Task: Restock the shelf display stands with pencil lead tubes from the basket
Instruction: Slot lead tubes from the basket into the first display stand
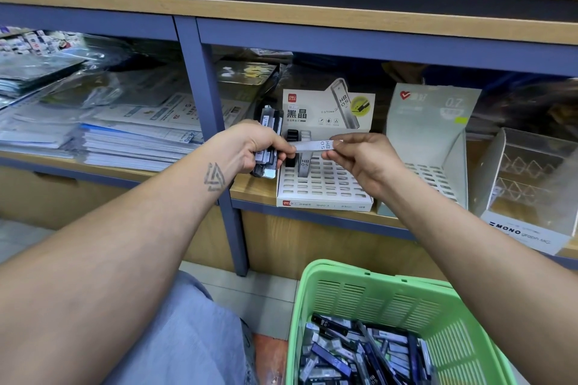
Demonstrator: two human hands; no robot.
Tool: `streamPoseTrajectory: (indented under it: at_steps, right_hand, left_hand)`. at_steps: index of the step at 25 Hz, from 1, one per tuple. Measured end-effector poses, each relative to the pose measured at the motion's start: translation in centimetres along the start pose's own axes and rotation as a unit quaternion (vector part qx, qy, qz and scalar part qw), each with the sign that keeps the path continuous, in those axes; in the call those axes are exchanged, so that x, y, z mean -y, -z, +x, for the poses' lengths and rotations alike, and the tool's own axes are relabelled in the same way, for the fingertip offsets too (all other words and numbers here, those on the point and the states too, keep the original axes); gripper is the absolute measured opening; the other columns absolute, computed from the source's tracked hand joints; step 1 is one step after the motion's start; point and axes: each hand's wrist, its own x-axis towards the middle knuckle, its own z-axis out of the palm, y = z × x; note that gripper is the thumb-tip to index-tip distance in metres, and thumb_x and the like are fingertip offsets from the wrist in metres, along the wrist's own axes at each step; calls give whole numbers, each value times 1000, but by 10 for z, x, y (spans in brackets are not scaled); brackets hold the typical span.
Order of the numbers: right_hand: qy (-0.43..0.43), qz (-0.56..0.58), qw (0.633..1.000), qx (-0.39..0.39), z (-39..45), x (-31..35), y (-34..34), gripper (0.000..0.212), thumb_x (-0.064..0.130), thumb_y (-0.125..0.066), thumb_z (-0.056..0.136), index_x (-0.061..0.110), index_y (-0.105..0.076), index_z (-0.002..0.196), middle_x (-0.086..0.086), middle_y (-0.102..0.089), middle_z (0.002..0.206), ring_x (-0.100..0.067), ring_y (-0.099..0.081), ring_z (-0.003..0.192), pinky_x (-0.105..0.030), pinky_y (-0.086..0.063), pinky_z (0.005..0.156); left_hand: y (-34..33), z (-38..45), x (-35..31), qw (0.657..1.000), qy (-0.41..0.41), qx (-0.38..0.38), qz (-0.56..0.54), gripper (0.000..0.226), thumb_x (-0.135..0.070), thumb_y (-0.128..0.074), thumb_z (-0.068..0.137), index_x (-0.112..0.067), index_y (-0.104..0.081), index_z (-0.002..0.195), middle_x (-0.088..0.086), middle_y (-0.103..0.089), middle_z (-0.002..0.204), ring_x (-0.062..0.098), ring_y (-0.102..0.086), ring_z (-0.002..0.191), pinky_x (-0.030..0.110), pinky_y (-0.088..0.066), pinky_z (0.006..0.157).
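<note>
A clear tube marked HB 0.5 (314, 145) lay level between both grips, above the white slotted stand (325, 184), where one tube (304, 162) stood upright. A dark bundle (267, 147) filled the left grip; more tubes (362, 353) lay heaped in the green basket (369, 297) below the right.

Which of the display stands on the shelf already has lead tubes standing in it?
The white HB 0.5 stand behind the hands; tubes stand in its back slots. The grey 0.7 stand beside it shows only bare slots.
</note>
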Motion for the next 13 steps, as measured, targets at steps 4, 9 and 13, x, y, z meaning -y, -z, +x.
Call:
streamPoseTrajectory:
  at_steps: [4,9,13]
  right_hand:
    - [103,-127,986,-36,2,3,0,14,-7,-64,93,0,-62,105,-20,-72,85,-25,-74,68,-26,-60,71]
    - [237,-337,911,-5,4,4,-3,15,4,-74,89,17,-71,97,-6,-72,83,-19,-74,71,-35,-62,76]
    - [277,-391,877,33,0,-4,-16,15,4,-72,90,17,-67,95,-1,-70,86,-18,-71,79,-37,-62,77]
  left_hand:
    - [-3,-3,0,998,18,-23,61,2,4,-63,92,3,-61,92,6,-60,52,8,-54,36,18,-51,40]
    - [2,0,3,996,16,-57,66,12,4,-61,93,0,-57,83,5,-56,45,8,-53,32,19,-49,38]
    - [0,0,3,996,20,-54,74,13,4,-60,94,-2,-56,82,4,-55,44,8,-53,32,18,-45,34]
